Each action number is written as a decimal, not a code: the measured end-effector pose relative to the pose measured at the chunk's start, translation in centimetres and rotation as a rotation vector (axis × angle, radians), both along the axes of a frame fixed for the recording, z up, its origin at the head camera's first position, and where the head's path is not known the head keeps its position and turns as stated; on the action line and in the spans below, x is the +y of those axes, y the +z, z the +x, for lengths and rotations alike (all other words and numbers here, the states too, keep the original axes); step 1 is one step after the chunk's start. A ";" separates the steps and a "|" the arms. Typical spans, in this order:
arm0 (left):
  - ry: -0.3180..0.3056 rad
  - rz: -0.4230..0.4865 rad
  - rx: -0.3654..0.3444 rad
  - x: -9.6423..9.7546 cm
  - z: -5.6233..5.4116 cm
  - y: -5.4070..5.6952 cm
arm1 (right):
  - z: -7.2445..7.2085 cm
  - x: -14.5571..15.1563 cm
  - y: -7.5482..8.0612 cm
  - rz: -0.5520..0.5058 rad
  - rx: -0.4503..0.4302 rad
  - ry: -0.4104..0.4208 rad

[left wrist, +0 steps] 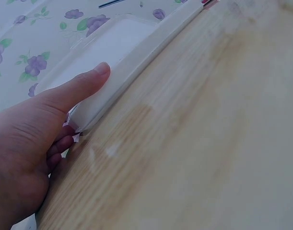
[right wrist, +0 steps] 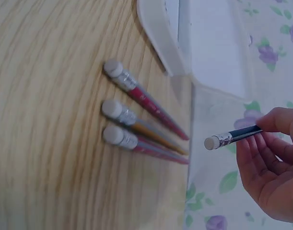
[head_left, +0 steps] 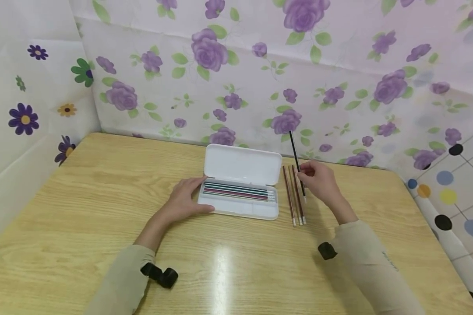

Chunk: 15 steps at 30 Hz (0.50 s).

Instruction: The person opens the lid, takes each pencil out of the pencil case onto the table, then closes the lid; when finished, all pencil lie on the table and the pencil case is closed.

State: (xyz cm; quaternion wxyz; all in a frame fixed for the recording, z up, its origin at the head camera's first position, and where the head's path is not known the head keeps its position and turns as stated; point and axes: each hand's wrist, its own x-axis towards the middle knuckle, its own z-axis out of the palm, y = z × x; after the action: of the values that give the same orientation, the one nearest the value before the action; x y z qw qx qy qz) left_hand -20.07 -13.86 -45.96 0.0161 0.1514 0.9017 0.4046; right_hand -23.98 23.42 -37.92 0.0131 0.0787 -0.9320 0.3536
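A white pencil case (head_left: 229,210) lies with its lid (head_left: 242,164) raised, several pencils (head_left: 236,191) lined up in its back part. My left hand (head_left: 184,201) holds the case's left end, its thumb at the front wall; the left wrist view shows fingers curled at the end of the case (left wrist: 120,79). Over the table to the right, my right hand (head_left: 318,178) pinches a dark pencil (head_left: 294,151) between thumb and fingers. That pencil's white eraser (right wrist: 212,143) points down toward the near side. Three loose pencils (head_left: 288,194) lie beside the case, under the held one.
The wooden table (head_left: 122,175) meets a flowered cloth backdrop (head_left: 244,78) along its far edge. Another patterned cloth (head_left: 35,96) hangs at the left, and a dotted one (head_left: 453,192) at the right. Light glares off the table's near middle.
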 end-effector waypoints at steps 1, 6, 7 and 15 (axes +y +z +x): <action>-0.001 0.001 0.002 0.0 0.0 0.0 | 0.0 0.3 -0.1 -0.006 -0.024 -0.008; -0.004 0.005 0.001 0.2 -0.1 -0.2 | 0.2 1.9 -0.6 -0.048 -0.147 -0.038; -0.004 0.008 -0.003 0.2 0.0 -0.2 | 0.3 2.2 -0.7 -0.060 -0.176 -0.047; -0.005 0.000 -0.004 0.1 -0.1 0.0 | 1.0 3.6 -2.2 -0.068 -0.299 -0.082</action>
State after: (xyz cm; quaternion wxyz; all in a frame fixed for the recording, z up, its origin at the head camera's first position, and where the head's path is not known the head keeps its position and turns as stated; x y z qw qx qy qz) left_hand -20.14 -13.74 -45.99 0.0192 0.1528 0.9014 0.4047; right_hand -22.95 27.02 -40.12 -0.1086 -0.0133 -0.9135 0.3919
